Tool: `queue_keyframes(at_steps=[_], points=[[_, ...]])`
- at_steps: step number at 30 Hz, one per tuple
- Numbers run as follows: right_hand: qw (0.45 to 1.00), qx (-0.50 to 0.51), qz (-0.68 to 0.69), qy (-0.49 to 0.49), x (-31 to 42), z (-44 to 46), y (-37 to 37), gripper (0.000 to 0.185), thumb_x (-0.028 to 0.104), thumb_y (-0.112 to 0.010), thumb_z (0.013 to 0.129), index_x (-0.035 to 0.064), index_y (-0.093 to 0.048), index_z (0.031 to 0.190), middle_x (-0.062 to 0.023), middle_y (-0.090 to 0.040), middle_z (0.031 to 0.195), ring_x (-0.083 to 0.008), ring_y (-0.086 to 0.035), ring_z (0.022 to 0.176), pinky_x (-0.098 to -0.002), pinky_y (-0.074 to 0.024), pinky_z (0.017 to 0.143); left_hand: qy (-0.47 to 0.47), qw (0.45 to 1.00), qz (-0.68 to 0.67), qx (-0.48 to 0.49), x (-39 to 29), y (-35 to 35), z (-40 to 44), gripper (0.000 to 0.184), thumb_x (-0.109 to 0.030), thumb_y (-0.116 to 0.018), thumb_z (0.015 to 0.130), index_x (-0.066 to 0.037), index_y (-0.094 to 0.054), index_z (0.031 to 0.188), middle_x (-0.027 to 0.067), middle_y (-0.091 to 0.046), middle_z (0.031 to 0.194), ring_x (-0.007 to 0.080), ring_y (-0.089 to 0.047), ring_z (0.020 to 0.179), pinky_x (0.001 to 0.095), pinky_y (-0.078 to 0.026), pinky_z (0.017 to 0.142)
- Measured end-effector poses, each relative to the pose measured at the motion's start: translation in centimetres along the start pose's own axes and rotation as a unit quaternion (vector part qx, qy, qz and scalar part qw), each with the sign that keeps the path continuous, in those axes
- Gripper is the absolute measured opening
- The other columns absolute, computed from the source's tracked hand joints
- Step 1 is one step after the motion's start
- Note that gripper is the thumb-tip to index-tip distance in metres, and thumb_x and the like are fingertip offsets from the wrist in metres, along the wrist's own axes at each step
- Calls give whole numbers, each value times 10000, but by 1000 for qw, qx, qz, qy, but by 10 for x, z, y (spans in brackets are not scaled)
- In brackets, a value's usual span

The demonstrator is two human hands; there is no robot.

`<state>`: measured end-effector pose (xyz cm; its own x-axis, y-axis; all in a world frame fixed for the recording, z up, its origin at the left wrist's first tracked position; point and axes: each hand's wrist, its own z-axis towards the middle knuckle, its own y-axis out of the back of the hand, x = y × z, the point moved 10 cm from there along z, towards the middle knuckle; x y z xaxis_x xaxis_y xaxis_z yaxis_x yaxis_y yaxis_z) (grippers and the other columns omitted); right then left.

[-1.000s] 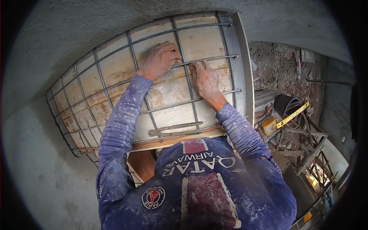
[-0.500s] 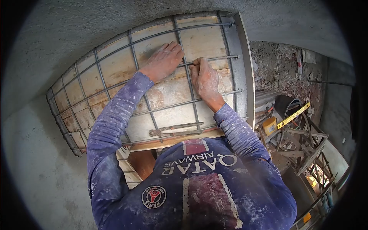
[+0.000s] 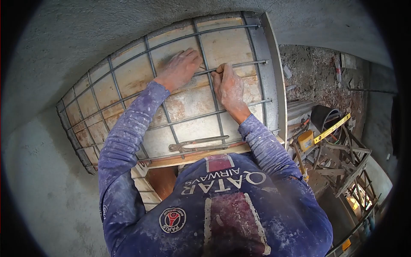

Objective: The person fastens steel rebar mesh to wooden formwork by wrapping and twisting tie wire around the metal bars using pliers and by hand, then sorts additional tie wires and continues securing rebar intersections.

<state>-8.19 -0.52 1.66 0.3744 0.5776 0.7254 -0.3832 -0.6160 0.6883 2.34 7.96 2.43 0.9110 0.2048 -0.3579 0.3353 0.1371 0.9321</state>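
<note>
A grid of steel bars (image 3: 220, 112) lies over wooden boards (image 3: 184, 105). My left hand (image 3: 180, 68) is just left of a bar crossing, its fingers curled together; a thin wire-like end shows by the fingertips, but the grip is too small to make out. My right hand (image 3: 229, 88) is closed in a pinch right of the same crossing, and what it pinches is hidden. Nearer my body, long-handled pincers (image 3: 199, 144) rest across the bars.
Rough grey walls (image 3: 64, 150) rise at the left and top. A plank edge (image 3: 277, 77) bounds the grid at the right. Beyond it are a yellow level (image 3: 332, 128), a black bucket (image 3: 322, 116), a yellow container (image 3: 305, 140) and a wooden frame (image 3: 342, 171).
My left hand lifted and flattened, then drew its fingers in again beside the crossing. My right hand stays nearly in place. The view has shifted slightly.
</note>
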Motion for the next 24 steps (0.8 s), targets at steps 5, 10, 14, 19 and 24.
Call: queue_keyframes(at_steps=[5,10,14,19,24], points=[[1000,-2,-3,9,1,2,1,187,131,-665,930,33,-527,1010,-212,-646,870,-431,-655,781,-507,-511,654,31,996,59,62,-9,-3,7,161,-8,-556,860,16,-574,1018,167,-594,1122,350,-570,1147,428,-502,970],[1000,13,-7,-5,0,3,-2,199,133,-670,929,28,-529,1022,-224,-653,884,-433,-657,791,-511,-515,671,161,983,-80,31,1,2,1,105,-12,-572,897,-1,-585,1001,149,-645,1046,347,-630,1028,430,-524,914],[999,28,-3,-23,-1,4,-1,210,126,-679,923,23,-527,1024,-229,-655,874,-433,-662,792,-511,-515,676,268,909,-316,-54,10,6,-12,224,-23,-652,897,-30,-634,1121,110,-709,930,236,-689,836,347,-555,809],[998,54,16,-19,7,8,3,218,86,-689,900,7,-522,1017,-214,-656,788,-430,-671,779,-510,-514,681,321,854,-394,-113,11,-7,-24,303,-15,-701,866,-29,-650,1165,72,-727,931,141,-671,820,308,-547,788],[998,62,-25,-7,10,6,4,210,128,-692,888,-3,-551,971,-214,-658,753,-420,-676,745,-505,-526,671,289,853,-411,-138,10,-7,-27,295,-20,-710,860,-29,-666,1151,67,-728,914,139,-667,816,303,-543,796]])
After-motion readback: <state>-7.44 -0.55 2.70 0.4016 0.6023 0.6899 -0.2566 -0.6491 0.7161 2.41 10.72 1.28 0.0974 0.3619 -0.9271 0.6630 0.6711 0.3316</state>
